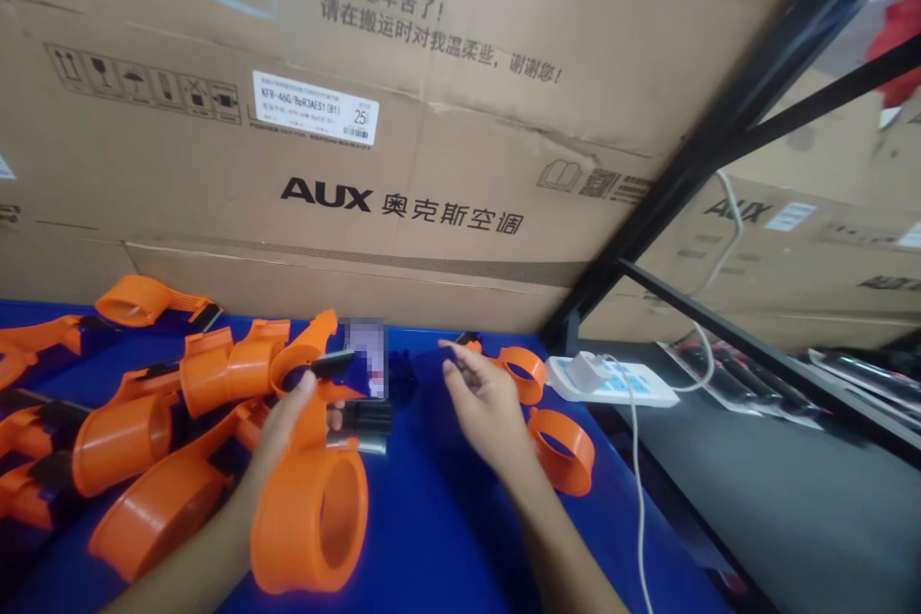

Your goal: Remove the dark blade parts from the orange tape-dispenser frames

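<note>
- The orange tape dispenser (302, 465) sits in the left hand (282, 422), its broad ring hanging below the grip toward the tabletop's near edge, its dark-tipped head pointing up and right.
- The left thumb and fingers close around its handle; the right hand (490, 398) has thumb and forefinger drawn near each other, and whether they pinch the dark blue piece there I cannot tell.
- Other orange dispensers (122, 446) crowd the left side of the blue tabletop (438, 528); two rings (584, 460) lie near its right edge.
- A large cardboard box (432, 149) stands along the back edge; a white power strip (654, 390) lies at the back right corner, beside a black frame (683, 187).
- Both forearms reach in from the near edge, right fingers curled leftward.
</note>
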Motion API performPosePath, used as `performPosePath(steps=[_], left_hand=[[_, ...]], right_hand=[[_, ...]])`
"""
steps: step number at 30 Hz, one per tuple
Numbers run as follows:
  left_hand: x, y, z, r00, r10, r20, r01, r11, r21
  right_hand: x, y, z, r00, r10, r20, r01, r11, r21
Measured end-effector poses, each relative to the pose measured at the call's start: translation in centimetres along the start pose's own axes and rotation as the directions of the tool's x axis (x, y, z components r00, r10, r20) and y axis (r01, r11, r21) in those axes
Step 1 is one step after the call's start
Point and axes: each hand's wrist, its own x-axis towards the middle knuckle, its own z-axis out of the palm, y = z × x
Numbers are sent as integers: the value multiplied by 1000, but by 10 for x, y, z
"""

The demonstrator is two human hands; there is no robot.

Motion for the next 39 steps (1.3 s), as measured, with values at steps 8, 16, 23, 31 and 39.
performPosePath(steps=[8,16,23,31,39], left_hand=[[-10,-4,9,992,-117,-52,111,988,-107],[2,-11,3,998,-45,47,42,996,81],[0,-9,4,975,-13,221,-28,983,184],[-29,-5,23,978,-4,210,-10,998,66],[-29,-10,18,980,-17,197,-14,988,153]], right_hand=[[6,19,-17,989,-64,135,137,744,-654],[5,22,-14,987,-89,137,159,707,-689],[-14,-18,9,962,-224,156,231,972,-33],[-34,-31,30,912,-347,220,339,938,72],[-42,-27,44,929,-324,182,335,941,-36]])
